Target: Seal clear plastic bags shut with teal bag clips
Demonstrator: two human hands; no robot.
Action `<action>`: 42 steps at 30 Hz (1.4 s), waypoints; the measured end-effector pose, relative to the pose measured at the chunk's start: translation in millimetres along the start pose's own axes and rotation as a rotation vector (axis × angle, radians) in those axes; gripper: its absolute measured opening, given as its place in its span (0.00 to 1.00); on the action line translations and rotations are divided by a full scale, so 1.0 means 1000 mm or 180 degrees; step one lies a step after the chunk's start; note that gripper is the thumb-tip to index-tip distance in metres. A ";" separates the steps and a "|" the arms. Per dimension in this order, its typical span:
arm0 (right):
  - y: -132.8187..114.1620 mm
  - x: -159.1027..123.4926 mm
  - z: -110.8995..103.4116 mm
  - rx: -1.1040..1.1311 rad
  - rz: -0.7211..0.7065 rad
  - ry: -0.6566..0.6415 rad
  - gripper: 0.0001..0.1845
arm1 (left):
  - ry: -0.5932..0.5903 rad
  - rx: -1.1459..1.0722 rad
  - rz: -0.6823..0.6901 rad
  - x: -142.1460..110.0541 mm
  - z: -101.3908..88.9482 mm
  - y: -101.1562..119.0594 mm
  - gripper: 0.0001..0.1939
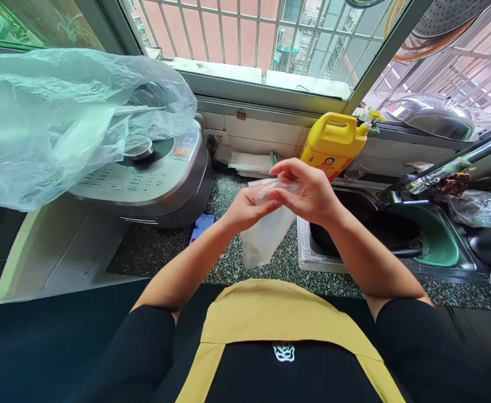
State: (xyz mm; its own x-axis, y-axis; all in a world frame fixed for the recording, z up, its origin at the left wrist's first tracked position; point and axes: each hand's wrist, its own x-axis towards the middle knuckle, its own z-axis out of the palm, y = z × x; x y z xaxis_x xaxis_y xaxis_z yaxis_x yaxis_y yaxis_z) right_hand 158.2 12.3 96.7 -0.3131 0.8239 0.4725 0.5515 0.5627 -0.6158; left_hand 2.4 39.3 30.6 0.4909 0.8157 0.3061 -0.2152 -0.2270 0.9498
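Note:
Both my hands hold a translucent plastic bag (268, 240) above the speckled counter (228, 196). My left hand (251, 208) is closed on the bag's upper left part. On the other side my right hand (306, 193) pinches its upper edge, thumb and fingers bent over it. The bag hangs down below my hands, thin and flat-looking. Plastic film shows between the two hands, though the exact fingertip contact is partly hidden.
At left, a large plastic bag (60, 123) covers part of a rice cooker (144, 179). A phone (202, 226) lies beside the cooker. Behind my right hand stands a yellow jug (333, 143). The sink (442, 240) holds a dark pan (366, 224), with a faucet (421, 182) above.

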 end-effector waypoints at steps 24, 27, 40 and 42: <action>0.062 -0.119 0.060 0.0753 0.0913 -0.0040 0.31 | 0.0736 -0.0403 -0.0183 0.007 -0.019 0.007 0.15; 0.048 -0.086 0.044 0.0936 0.0957 0.0309 0.26 | 0.0572 -0.0398 -0.0259 0.007 -0.014 0.007 0.16; 0.042 -0.057 0.046 0.1021 0.1046 -0.0280 0.17 | 0.0751 -0.0213 -0.0054 0.002 -0.016 0.015 0.15; 0.047 -0.056 0.047 0.0876 0.1042 -0.0102 0.17 | 0.0748 0.0005 0.0141 -0.003 -0.014 0.017 0.14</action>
State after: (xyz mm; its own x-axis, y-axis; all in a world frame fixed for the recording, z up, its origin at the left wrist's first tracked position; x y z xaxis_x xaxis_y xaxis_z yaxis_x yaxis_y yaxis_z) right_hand 165.0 -4.5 11.3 -0.1820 0.9612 0.2071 0.4001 0.2648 -0.8774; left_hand -14.4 40.0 44.5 0.2710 0.9063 0.3242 -0.2308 -0.2658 0.9360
